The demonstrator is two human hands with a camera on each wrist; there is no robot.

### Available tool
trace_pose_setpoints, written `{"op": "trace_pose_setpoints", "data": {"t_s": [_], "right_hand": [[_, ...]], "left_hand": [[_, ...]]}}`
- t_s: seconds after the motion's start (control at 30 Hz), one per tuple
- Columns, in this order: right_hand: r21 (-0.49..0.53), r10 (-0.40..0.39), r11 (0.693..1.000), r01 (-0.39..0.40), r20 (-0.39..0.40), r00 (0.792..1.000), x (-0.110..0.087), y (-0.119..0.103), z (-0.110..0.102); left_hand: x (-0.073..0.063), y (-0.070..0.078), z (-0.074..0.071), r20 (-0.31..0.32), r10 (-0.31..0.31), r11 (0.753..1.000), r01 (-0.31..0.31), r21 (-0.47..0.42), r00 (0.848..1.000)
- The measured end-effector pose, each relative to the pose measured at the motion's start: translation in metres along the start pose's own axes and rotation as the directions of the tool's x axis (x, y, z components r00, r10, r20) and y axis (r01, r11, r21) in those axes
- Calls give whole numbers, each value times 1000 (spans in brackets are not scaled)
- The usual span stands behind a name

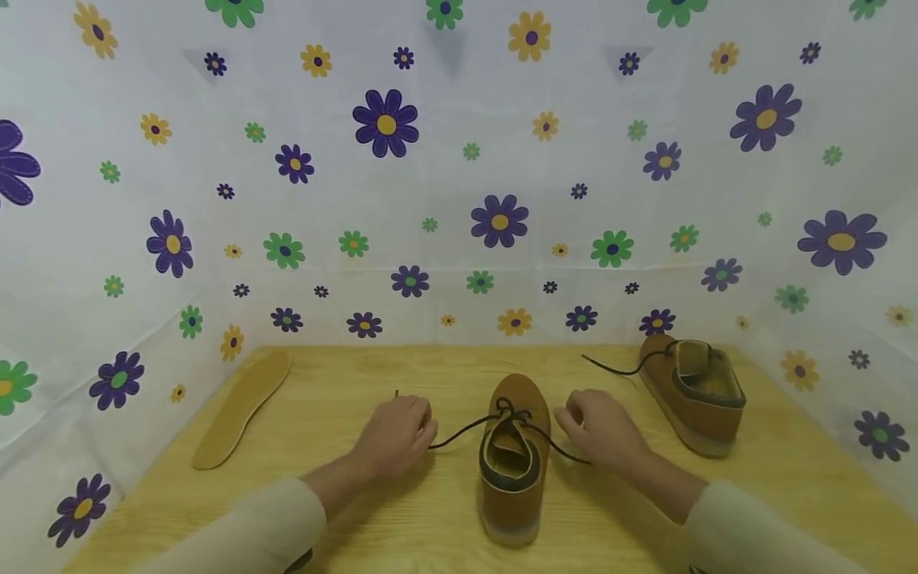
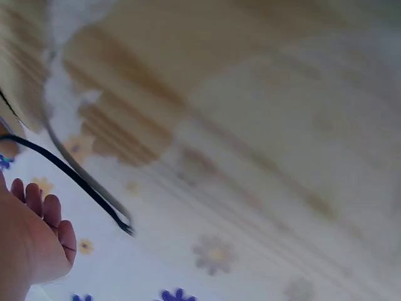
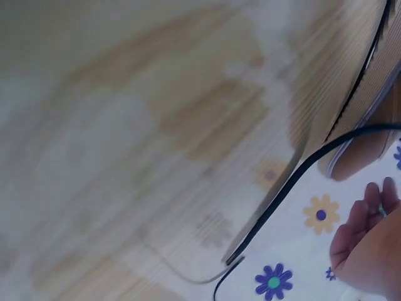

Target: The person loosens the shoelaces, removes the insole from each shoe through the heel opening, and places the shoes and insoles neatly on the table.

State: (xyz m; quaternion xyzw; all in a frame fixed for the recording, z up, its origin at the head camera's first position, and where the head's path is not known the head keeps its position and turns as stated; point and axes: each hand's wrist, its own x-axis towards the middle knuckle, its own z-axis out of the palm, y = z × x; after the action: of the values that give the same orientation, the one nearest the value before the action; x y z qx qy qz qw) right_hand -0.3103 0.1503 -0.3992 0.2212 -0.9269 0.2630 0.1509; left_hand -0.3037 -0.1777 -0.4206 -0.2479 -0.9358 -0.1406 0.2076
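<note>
A brown low shoe (image 1: 511,510) stands on the wooden table, toe away from me, its dark lace knotted with small loops over the tongue. One loose lace end (image 1: 459,435) runs left and passes beneath my left hand (image 1: 398,437). The other lace end (image 1: 562,453) reaches right, below my right hand (image 1: 606,429). Both hands hover beside the shoe, fingers loosely curled. In the left wrist view the lace (image 2: 69,172) lies apart from the hand (image 2: 34,241). Likewise, the right wrist view shows the lace (image 3: 294,179) clear of the fingers (image 3: 357,216).
At the far right stands a second brown shoe (image 1: 706,414), its loose lace (image 1: 613,370) trailing left. A tan insole (image 1: 244,410) lies at the left of the glossy wooden table (image 1: 430,526). A white flower-printed sheet (image 1: 445,96) encloses the back and sides.
</note>
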Motion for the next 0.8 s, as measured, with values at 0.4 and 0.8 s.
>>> {"op": "trace_pose_setpoints", "data": {"t_s": [0.4, 0.8], "right_hand": [[88, -201, 974, 208, -74, 977, 4, -26, 23], [-27, -381, 923, 383, -190, 905, 6, -32, 24]], "left_hand": [[28, 48, 16, -243, 259, 938, -304, -166, 935], [39, 53, 12, -290, 387, 908, -416, -42, 875]]}}
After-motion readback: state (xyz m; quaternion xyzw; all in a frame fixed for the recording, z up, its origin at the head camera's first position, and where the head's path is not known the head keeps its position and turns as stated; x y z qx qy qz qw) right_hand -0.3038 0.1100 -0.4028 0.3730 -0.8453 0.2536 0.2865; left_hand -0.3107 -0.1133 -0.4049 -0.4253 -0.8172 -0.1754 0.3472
